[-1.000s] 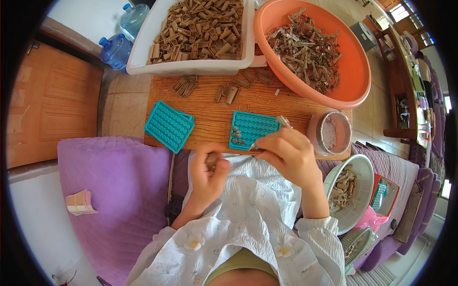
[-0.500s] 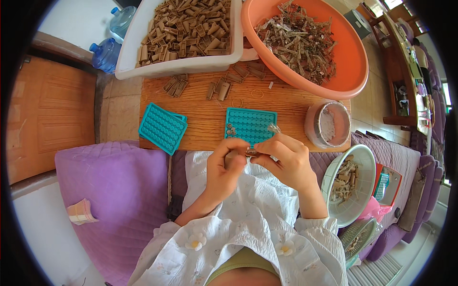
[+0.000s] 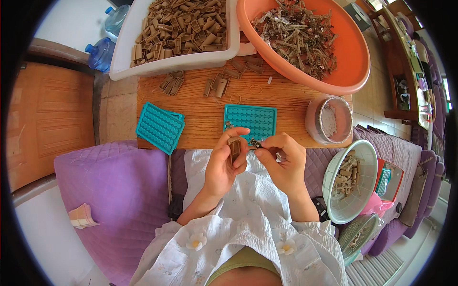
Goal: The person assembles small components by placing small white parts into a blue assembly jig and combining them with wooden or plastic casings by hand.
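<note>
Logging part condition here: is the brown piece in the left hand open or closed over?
Open: the brown piece in the left hand shows its hollow, rimmed side toward the camera.

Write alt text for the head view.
A person's left grip holds a hollow brown piece and the right grip a small dark part, close together at a wooden table. A teal tray lies beyond them; farther back stand a white bin of brown pieces and an orange basin.

On the tabletop [image 3: 200, 114] before me, a tray [image 3: 254, 117] lies between stacked trays [image 3: 160, 125] at left and a tub [image 3: 313, 121] at right. Beyond them, a bin [image 3: 177, 68] stands left of a basin [image 3: 352, 50].
</note>
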Motion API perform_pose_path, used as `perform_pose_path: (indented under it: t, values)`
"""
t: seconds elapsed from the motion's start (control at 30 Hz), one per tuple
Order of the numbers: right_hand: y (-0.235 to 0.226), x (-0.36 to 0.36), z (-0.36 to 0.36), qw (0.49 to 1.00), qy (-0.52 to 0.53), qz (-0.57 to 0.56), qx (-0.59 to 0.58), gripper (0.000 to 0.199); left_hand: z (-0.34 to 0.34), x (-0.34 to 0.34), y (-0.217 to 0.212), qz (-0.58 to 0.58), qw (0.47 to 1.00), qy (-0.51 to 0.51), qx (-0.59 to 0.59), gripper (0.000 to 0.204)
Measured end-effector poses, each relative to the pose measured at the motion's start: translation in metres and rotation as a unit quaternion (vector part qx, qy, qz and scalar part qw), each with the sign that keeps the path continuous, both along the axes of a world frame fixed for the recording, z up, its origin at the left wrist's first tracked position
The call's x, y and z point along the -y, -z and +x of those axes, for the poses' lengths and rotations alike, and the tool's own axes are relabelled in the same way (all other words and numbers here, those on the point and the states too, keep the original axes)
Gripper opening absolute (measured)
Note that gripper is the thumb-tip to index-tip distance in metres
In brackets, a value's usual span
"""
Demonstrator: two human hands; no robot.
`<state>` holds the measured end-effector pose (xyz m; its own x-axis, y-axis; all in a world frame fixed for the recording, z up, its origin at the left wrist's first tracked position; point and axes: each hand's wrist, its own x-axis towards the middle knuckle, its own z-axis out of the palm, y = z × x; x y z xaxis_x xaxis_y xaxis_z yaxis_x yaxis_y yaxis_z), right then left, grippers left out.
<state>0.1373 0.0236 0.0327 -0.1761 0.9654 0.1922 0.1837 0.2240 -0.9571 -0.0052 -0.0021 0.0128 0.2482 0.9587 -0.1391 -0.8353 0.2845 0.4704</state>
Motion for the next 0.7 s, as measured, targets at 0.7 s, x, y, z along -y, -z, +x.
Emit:
perform_pose_path:
  t: [0.7]
  values:
    - [-0.003, 0.008, -0.012, 0.994, -0.038, 0.082, 0.068, 0.014, 0.008, 0.007, 0.005, 0.005, 0.973, -0.085, -0.214, 0.041]
